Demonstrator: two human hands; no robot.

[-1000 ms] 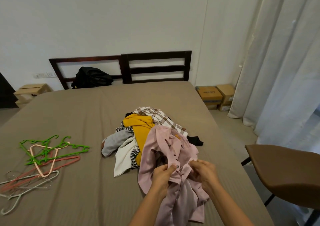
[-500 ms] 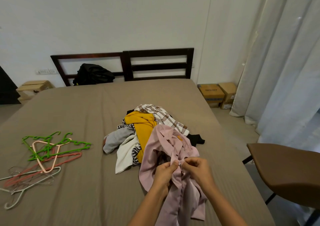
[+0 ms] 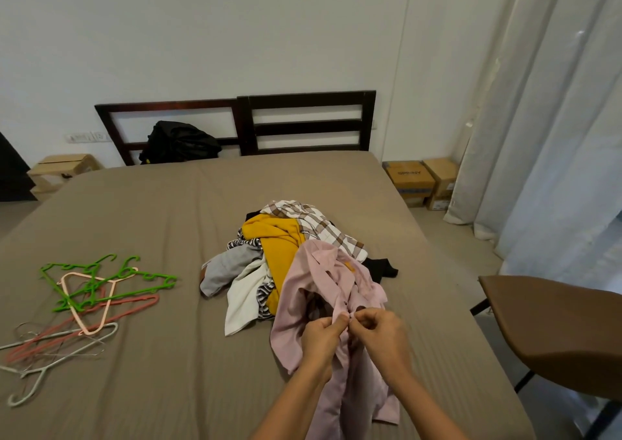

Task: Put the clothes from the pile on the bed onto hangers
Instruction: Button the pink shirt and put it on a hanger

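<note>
**Two hands pinch the pink shirt's front edge**

The left hand (image 3: 322, 338) and right hand (image 3: 381, 336) meet knuckle to knuckle with fingers curled. Each thumb and forefinger nips the front edge of a soft, crumpled pale-pink woven shirt (image 3: 314, 279). The cloth drapes below the fingers and bunches just beyond them against a rumpled pile of mustard, plaid, grey and cream clothes (image 3: 279, 242) on the ribbed taupe bedsheet (image 3: 151, 224). Far left of the fingers lies a tangle of thin green, pink and grey hangers (image 3: 89, 300).
</note>
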